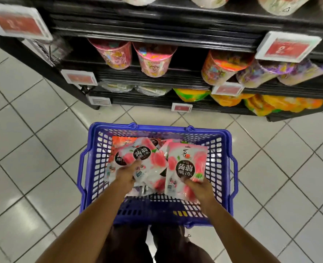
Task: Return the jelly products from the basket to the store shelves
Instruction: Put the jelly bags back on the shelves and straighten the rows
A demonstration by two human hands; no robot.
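Fingers of my left hand [126,174] pinch one peach jelly pouch [149,156] by its bottom edge. My right hand [199,187] grips a second pouch [187,158] the same way, labels up for matching the shelves [157,33]. The blue basket [157,128] sits on the floor [33,149] within reach.

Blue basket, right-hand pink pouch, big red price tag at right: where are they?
blue basket [157,127]: head view, far rim.
pink pouch [185,168]: head view, dark round label.
red price tag [287,47]: head view, red face.

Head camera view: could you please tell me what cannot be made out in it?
- Price tags: motion blur, figures unreadable.
- Top-shelf tubs: cut off by the upper edge.
- Lower pouches in the basket: covered by the pink pouches that the left hand and right hand grip; count unknowable.
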